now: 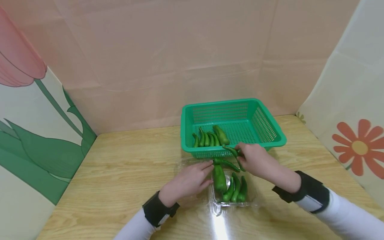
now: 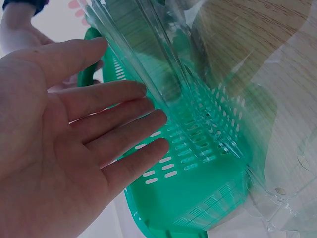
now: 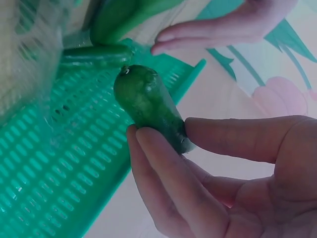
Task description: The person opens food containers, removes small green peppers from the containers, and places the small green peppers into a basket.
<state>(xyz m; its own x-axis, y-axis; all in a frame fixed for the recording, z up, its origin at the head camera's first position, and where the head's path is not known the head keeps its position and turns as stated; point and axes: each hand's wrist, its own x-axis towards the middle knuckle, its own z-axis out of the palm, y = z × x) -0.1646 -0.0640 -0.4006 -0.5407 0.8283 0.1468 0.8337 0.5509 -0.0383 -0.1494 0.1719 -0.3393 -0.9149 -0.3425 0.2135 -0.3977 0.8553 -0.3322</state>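
Observation:
Between thumb and fingers, my right hand [image 1: 258,160] pinches a slender green pepper [image 3: 148,99], held above the clear plastic box near the basket's front edge. My left hand [image 1: 192,178] lies at the box's left side, its fingers straight; in the left wrist view the fingertips are at the clear wall. Inside the clear box [image 1: 222,204] lie a thick green pepper [image 1: 220,179] and several thin green peppers [image 1: 236,188], with another pepper [image 1: 226,163] across the far end. Behind the box, a green basket [image 1: 240,130] contains several more peppers [image 1: 207,139].
A clear lid seems to spread left of the box, partly under the left hand. The wooden table [image 1: 126,166] carries everything. A pink sheet [image 1: 150,66] hangs behind, with flower-printed sheets [image 1: 360,146] at the sides.

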